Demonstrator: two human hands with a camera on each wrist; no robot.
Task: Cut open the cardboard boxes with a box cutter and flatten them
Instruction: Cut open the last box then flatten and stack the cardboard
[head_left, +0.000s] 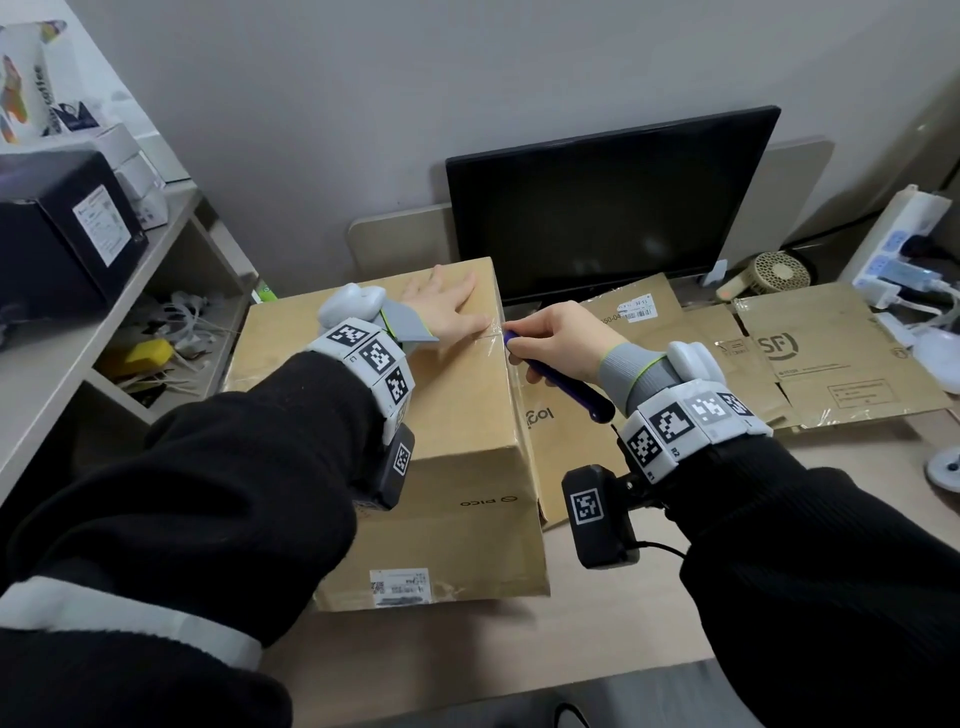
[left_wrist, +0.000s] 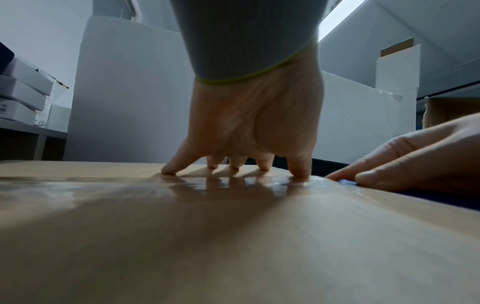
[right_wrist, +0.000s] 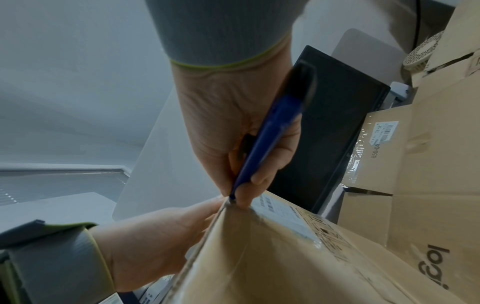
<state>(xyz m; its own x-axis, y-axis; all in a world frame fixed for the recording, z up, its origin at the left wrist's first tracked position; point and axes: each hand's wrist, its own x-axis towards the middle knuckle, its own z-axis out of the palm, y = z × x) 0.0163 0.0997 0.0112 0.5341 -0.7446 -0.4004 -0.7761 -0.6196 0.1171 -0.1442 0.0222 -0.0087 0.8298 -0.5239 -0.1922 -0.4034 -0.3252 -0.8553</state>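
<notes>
figure: start of the tape cut. my right hand (head_left: 558, 340) is curled tight round the blue box cutter (head_left: 561, 375), thumb and forefinger pinching it near the nose, whose tip sits at the right top edge of the closed cardboard box (head_left: 415, 415), where the clear tape seam (head_left: 467, 340) wraps over. my left hand (head_left: 447, 306) lies flat with fingers spread, holding nothing, pressing the lid just beyond the seam and just left of my grip; its thumb is nearest the cutter. the box stands on the desk under both hands; flattened boxes (head_left: 810, 353) lie to the right of my grip, beside the monitor (head_left: 608, 202)

to do this step well, i judge the blade should run shallow along the seam, drawn leftward across the lid, with the left thumb first moved clear of the line and the palm pressing down so the box does not slide

not resolved: the blade itself, hidden by my fingers, so whether it is extended or already in the tape cannot be told; the far side of the box; its contents, if any
</notes>
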